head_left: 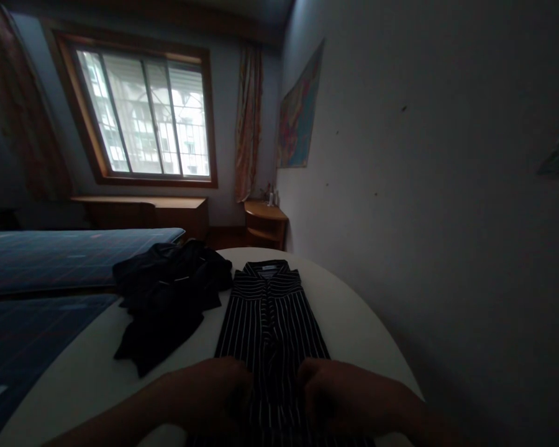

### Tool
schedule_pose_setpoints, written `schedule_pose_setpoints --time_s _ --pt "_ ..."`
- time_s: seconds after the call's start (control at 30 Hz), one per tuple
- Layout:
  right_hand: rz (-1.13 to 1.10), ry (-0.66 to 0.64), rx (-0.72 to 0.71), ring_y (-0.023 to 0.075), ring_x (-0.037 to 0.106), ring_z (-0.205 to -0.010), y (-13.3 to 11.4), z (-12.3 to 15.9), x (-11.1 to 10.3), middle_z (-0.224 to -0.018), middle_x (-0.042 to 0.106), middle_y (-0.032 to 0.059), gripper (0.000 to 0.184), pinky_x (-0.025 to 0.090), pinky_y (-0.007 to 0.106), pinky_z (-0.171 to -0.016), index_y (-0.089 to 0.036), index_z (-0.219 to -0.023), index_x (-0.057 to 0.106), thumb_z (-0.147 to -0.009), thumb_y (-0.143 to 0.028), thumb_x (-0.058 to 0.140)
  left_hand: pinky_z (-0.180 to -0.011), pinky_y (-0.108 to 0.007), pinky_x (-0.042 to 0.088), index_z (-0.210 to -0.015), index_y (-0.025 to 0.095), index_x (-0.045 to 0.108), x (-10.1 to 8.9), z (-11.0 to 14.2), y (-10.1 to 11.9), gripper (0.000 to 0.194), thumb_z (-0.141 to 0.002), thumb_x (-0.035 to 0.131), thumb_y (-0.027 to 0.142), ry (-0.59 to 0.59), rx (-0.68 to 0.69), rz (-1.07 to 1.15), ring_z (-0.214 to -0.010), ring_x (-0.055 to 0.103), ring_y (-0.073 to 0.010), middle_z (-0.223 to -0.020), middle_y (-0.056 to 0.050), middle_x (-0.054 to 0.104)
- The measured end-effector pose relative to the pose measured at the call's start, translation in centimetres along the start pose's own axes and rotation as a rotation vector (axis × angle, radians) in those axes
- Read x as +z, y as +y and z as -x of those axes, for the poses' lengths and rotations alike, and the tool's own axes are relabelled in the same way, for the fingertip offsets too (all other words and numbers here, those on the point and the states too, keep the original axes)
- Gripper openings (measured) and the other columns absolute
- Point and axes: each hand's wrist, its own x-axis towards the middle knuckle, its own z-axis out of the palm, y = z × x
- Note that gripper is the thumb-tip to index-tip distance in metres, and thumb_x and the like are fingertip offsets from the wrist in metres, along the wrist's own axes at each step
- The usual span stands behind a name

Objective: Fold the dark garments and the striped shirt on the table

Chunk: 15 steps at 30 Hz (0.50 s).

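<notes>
A black shirt with thin white stripes [270, 316] lies front up on the round table, its collar pointing away from me and its sides folded in to a narrow strip. Over the left side of its lower part, my left hand [226, 388] is closed with the fingers curled down into the cloth. My right hand [328, 394] grips the right side in the same way, level with the left. Both sets of fingertips are in shadow. Left of the shirt sits a crumpled heap of black clothing [172, 292].
The pale round table [354, 310] stands close to a white wall [423, 248] on the right. To the left is a bed with a blue checked mattress [74, 254]. A wooden desk [181, 211], a corner shelf [265, 211] and a barred window [144, 118] are at the back.
</notes>
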Motion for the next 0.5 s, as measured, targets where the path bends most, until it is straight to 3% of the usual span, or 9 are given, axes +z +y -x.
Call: schedule_pose_setpoints --time_s 0.13,0.33,0.5 --pt "0.004 -0.021 -0.023 0.0149 0.060 -0.092 -0.3 0.5 0.1 -0.115 0.062 0.0001 0.021 0.046 0.024 -0.074 -0.023 -0.085 0.076 -0.067 -0.012 0.074 -0.079 -0.030 0.048 -0.086 0.024 0.067 0.3 0.4 -0.2 0.023 -0.066 0.079 0.024 -0.012 0.081 0.024 -0.093 0.062 -0.0207 -0.107 0.000 0.065" --pt "0.039 -0.018 0.075 0.0169 0.061 -0.086 -0.6 0.8 0.1 -0.108 0.065 0.0015 0.015 0.044 0.026 -0.068 -0.021 -0.082 0.074 -0.067 -0.021 0.075 -0.080 -0.034 0.049 -0.094 0.023 0.064 1.1 0.2 -0.7 0.036 -0.062 0.080 0.024 0.037 -0.006 0.009 -0.094 0.060 -0.0228 -0.107 -0.002 0.063" --pt "0.092 0.048 0.237 0.0179 0.059 -0.078 -1.2 1.4 -0.1 -0.094 0.067 0.0017 0.028 0.036 0.025 -0.058 -0.021 -0.087 0.070 -0.061 -0.024 0.080 -0.079 -0.033 0.048 -0.095 0.024 0.064 0.9 0.4 -0.2 0.034 -0.064 0.078 0.022 0.035 0.032 0.023 -0.093 0.060 -0.0220 -0.106 -0.001 0.063"
